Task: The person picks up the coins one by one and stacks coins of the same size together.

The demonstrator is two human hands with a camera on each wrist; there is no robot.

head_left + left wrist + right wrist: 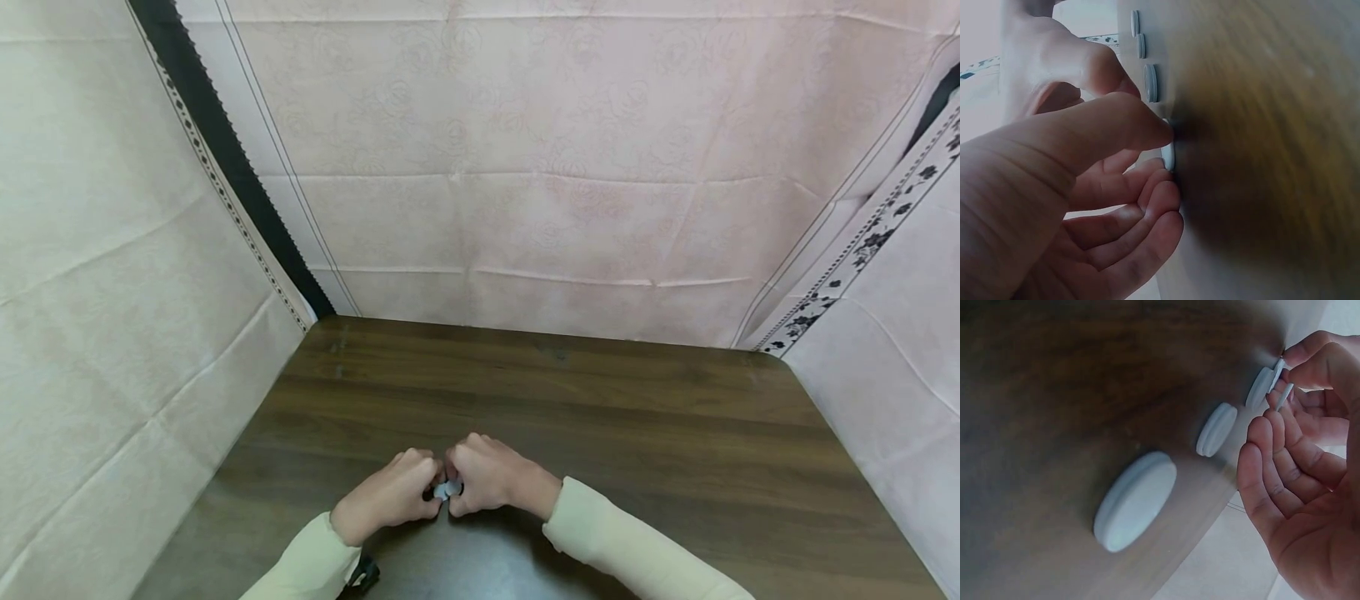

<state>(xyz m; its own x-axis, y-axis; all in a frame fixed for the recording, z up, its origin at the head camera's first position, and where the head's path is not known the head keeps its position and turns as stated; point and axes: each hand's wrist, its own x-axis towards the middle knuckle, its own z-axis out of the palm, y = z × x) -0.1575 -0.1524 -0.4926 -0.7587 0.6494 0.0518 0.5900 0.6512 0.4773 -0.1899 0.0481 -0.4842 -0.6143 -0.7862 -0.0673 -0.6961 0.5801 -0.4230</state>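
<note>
At the near middle of the wooden table, my left hand [397, 493] and right hand [487, 475] meet, with pale round discs [447, 490] between their fingertips. In the left wrist view, the left thumb and fingers pinch a white disc [1168, 150] edge-on, close to the tabletop. Thumb and finger of the right hand [1304, 456] pinch another thin white disc [1284, 397] in the right wrist view. Right beside it, a further disc [1277, 372] is by the left fingertips. What markings the held discs carry cannot be told.
Several white, grooved-edge discs lie in a row on the table [1041, 425]: a large one [1138, 503], a smaller one [1216, 430] and another near the fingers [1260, 389]. Pale patterned cloths [525, 167] hang behind and at both sides of the table.
</note>
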